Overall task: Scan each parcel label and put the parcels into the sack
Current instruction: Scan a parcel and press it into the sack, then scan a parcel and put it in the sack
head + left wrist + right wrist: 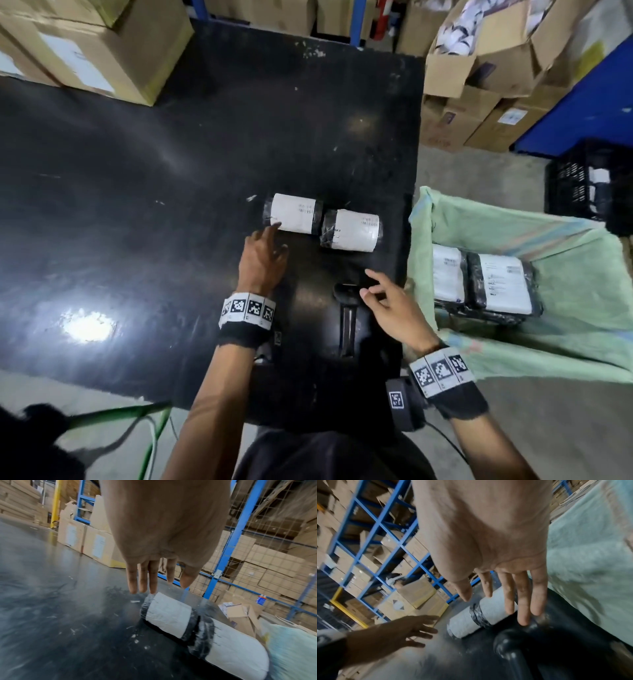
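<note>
Our left hand [263, 255] reaches open-fingered toward 2 parcels [294, 213] lying on the tabletop [137, 171]; our right hand [387, 301] hovers empty above the scanner [346, 308]. We risk bagging one unscanned in the sack [565, 240], since both look alike.

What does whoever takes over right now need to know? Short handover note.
Left hand: open, fingers reaching to the near edge of the left parcel, no grip yet.
Right hand: open, over the head of the scanner, which lies on the black table.
Right parcel lies against the left one, both label up.
Done: at least two parcels lie in the green sack beside the table.
Left: pick up the scanner, scan both table parcels, drop them in the sack.
</note>
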`<state>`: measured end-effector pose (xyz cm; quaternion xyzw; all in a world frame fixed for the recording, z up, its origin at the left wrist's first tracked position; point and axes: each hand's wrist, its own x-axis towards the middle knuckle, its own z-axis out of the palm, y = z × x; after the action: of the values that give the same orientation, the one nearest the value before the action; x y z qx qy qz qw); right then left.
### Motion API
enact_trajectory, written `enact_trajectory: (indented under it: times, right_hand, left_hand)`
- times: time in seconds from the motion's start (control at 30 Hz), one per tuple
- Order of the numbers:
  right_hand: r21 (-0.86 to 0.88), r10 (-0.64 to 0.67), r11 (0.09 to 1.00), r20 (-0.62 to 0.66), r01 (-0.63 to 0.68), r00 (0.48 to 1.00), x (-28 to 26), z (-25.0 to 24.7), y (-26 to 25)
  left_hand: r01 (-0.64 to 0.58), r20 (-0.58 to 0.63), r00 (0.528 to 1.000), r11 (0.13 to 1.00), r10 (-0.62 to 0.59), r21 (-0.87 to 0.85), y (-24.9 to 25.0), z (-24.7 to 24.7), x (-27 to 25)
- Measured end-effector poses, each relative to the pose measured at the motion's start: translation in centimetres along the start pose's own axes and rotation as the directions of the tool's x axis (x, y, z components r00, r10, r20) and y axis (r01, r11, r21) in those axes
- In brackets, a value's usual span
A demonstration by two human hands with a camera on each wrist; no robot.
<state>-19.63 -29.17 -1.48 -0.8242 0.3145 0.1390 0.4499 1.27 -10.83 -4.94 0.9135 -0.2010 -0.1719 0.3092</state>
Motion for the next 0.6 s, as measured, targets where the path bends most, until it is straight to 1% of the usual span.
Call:
enact_trajectory:
  times: [0.07,0.13,0.2,0.23,0.33,0.37,0.43,0.5,0.57,0.6]
  right_hand:
    - [-0.031,0.079,0.996,-0.015,-0.079,0.997,0.2,2.0,0.6]
    - [-0.03,0.14,0.99,-0.021,-0.14,0.99,0.3,3.6,0.8]
    - [0.029,0.198,0.98,-0.028,-0.198,0.98,0.7,5.0,1.3]
    - [0.091,0.223,0.971,-0.032,-0.22,0.974,1.1,5.8,1.7]
    - [0.302,0.256,0.93,-0.124,-0.209,0.959,1.8,7.6,2.4]
    - [0.352,0.271,0.913,-0.139,-0.208,0.953,1.8,8.0,2.5]
    - [0.43,0.284,0.881,-0.152,-0.195,0.947,2.0,8.4,2.0]
    - [0.466,0.282,0.868,-0.182,-0.17,0.942,2.2,8.7,1.2]
    - [0.459,0.254,0.88,-0.228,-0.127,0.94,2.5,9.4,0.9]
    - [0.479,0.246,0.871,-0.229,-0.11,0.942,2.7,9.8,1.1]
  left_hand:
    - [0.011,-0.012,1.0,1.0,-0.01,0.015,-1.9,-0.6,1.9]
    - [0.001,-0.025,1.0,1.0,-0.002,-0.014,-3.2,-0.9,3.7]
    - [-0.003,-0.03,1.0,0.998,0.001,-0.064,-4.0,-0.9,5.5]
    - [0.0,-0.019,1.0,0.996,-0.002,-0.091,-4.4,-0.7,6.5]
    - [0.049,0.044,0.998,0.988,-0.043,-0.146,-5.7,0.2,9.7]
    - [0.065,0.061,0.997,0.985,-0.055,-0.16,-6.2,0.6,10.8]
    - [0.054,0.079,0.996,0.976,-0.038,-0.21,-6.9,1.7,12.8]
    - [0.044,0.096,0.995,0.965,-0.019,-0.26,-7.4,2.8,14.4]
    - [0.081,0.13,0.991,0.944,-0.041,-0.32,-7.8,3.8,15.3]
    - [0.105,0.156,0.986,0.935,-0.054,-0.339,-8.0,4.2,15.6]
